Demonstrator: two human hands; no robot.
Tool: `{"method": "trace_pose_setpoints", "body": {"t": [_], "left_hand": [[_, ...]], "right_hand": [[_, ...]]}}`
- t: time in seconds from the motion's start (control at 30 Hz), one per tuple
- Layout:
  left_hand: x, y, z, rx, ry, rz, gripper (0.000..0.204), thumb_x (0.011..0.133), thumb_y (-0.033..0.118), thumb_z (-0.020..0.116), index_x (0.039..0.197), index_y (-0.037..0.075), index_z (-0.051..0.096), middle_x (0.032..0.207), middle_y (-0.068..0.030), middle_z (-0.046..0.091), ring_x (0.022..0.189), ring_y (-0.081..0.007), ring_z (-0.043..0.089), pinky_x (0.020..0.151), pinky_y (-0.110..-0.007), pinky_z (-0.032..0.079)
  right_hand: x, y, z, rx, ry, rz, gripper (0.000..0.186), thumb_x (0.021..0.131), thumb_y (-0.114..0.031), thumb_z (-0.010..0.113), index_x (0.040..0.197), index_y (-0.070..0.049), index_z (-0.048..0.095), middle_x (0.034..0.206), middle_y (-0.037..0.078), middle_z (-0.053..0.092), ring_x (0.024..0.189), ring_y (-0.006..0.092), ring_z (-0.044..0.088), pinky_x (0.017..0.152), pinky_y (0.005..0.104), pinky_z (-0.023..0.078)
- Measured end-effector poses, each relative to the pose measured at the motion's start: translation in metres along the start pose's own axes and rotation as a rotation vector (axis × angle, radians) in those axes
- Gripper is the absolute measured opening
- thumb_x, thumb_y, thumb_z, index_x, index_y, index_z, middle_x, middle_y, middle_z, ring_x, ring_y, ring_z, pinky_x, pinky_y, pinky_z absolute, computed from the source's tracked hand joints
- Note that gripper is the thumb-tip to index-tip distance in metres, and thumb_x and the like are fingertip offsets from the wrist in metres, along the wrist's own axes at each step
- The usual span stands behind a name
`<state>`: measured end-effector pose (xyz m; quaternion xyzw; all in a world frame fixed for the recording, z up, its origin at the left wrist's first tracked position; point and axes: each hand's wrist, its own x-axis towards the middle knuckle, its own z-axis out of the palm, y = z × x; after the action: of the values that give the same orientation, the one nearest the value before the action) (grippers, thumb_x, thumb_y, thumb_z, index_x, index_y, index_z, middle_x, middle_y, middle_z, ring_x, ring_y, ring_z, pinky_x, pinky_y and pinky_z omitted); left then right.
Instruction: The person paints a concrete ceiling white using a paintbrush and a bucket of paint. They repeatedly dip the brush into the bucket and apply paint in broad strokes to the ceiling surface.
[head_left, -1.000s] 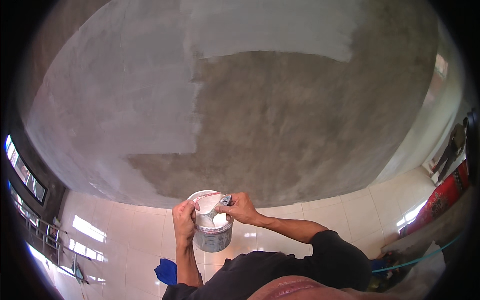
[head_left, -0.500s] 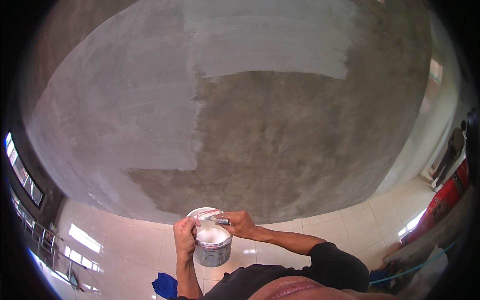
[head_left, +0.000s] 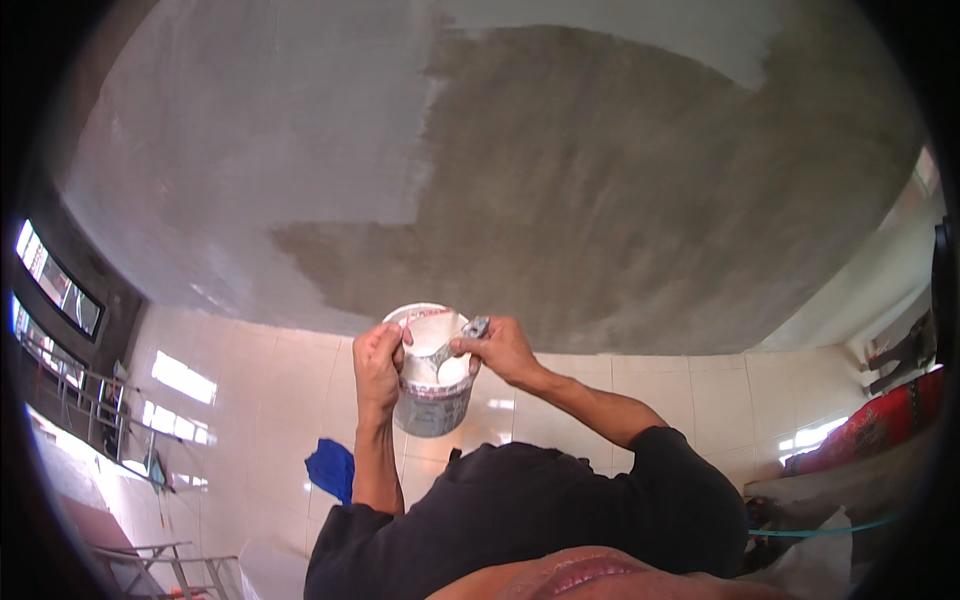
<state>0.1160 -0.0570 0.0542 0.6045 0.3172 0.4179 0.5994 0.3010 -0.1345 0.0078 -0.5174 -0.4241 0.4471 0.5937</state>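
A grey paint bucket (head_left: 435, 415) with white paint (head_left: 455, 371) inside hangs in front of me, close to the wall. My left hand (head_left: 377, 358) is closed at its upper left side, gripping it by the handle or rim; the fingers hide which. My right hand (head_left: 503, 350) is closed around the handle of a paint-covered paintbrush (head_left: 446, 350), held at the bucket's right rim. The brush slants down to the left into the bucket's mouth, its far end hard to make out against the white. Beyond stands a wall (head_left: 620, 200), bare grey-brown cement in the middle with a pale coat (head_left: 280, 140) at left and top.
Glossy beige floor tiles (head_left: 260, 400) run along the wall's foot. A blue cloth-like item (head_left: 330, 468) lies left of my left forearm. Metal frames (head_left: 100, 400) and windows (head_left: 60, 285) are at far left. Red patterned fabric (head_left: 870, 420) lies at far right.
The bucket, both hands and the wall appear higher in the picture as my view tips downward. The brush has turned from nearly level across the bucket's mouth to slanting down into it.
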Motion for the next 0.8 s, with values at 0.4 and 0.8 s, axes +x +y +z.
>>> {"method": "trace_pose_setpoints", "body": {"t": [0.4, 0.8], "left_hand": [[-0.01, 0.015, 0.004, -0.022, 0.018, -0.056, 0.028, 0.093, 0.02, 0.051, 0.073, 0.003, 0.06, 0.05, 0.0097, 0.033, 0.045, -0.001, 0.025, 0.044, -0.023, 0.016], [-0.005, 0.007, 0.003, -0.011, 0.026, -0.049, 0.03, 0.095, 0.022, 0.05, 0.072, 0.005, 0.06, 0.049, 0.0094, 0.034, 0.043, -0.0016, 0.026, 0.041, -0.023, 0.017]], "right_hand": [[0.001, 0.003, -0.001, -0.525, 0.086, -0.595, 0.02, 0.076, -0.011, 0.075, 0.095, -0.005, 0.071, 0.087, 0.012, 0.071, 0.064, 0.0228, 0.068, 0.054, 0.0304, 0.05], [-0.009, -0.024, 0.006, -0.243, 0.085, -0.236, 0.016, 0.08, -0.01, 0.075, 0.088, 0.003, 0.071, 0.067, 0.004, 0.067, 0.058, 0.0061, 0.059, 0.05, 0.0226, 0.047]]}}
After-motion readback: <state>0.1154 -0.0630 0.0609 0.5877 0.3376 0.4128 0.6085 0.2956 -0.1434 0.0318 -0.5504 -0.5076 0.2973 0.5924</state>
